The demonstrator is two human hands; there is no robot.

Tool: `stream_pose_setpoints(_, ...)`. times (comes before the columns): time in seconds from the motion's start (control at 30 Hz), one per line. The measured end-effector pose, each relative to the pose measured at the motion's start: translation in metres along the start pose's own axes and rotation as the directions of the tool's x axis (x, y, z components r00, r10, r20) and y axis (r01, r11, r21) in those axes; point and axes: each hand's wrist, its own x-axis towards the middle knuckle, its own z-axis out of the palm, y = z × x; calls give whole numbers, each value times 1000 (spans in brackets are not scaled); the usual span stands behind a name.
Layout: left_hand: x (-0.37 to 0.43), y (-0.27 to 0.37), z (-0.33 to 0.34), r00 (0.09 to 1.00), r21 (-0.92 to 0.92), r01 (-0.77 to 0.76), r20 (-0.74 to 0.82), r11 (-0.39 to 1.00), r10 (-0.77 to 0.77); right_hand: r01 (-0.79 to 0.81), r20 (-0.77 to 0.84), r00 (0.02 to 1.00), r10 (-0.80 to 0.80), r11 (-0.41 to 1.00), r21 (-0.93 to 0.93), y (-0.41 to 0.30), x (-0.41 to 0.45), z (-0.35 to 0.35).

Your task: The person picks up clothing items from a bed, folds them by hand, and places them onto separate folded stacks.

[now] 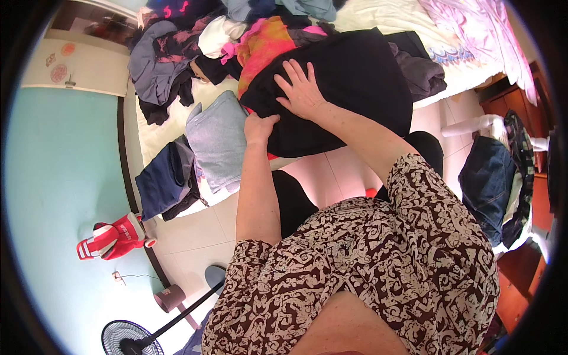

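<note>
A black garment (350, 88) lies spread in front of me at the bed's near edge, its lower part reaching over that edge. My left hand (261, 128) grips its left edge, thumb on top and the fingers hidden beneath. My right hand (302, 91) rests palm down on the cloth with its fingers spread. Under the black garment's left side shows an orange and pink garment (265, 44). A folded light grey garment (216, 137) sits just left of my left hand.
Folded dark blue clothing (164, 177) lies at the bed's left corner. Loose clothes (164, 62) heap up at the back left. A rolled dark garment (417, 73) is on the right. Jeans (488, 186) hang on a rack at the right. A standing fan (131, 339) is at lower left.
</note>
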Motion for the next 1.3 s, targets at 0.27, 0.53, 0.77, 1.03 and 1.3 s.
stream_pose_setpoints(0.27, -30, 34, -15, 982, -655, 72, 178, 752, 60, -56, -25, 998, 60, 988, 146, -2, -6, 4)
stream_pose_setpoints(0.53, -50, 126, -1, 904, -800, -125, 153, 587, 400, -271, 222, 957, 185, 308, 912, 28, 20, -13)
stream_pose_setpoints(0.77, -13, 188, 72, 918, -579, -206, 166, 789, 361, -469, 504, 781, 370, -187, 863, 87, 20, -110)
stream_pose_setpoints(1.03, -60, 195, 135, 722, -316, -416, 455, 853, 521, -727, 601, 617, 507, 76, 682, 133, -28, -167)
stream_pose_setpoints(1.3, -120, 139, 98, 505, 21, -856, 241, 516, 829, -657, 123, 744, 656, 687, 309, 186, -48, -104)
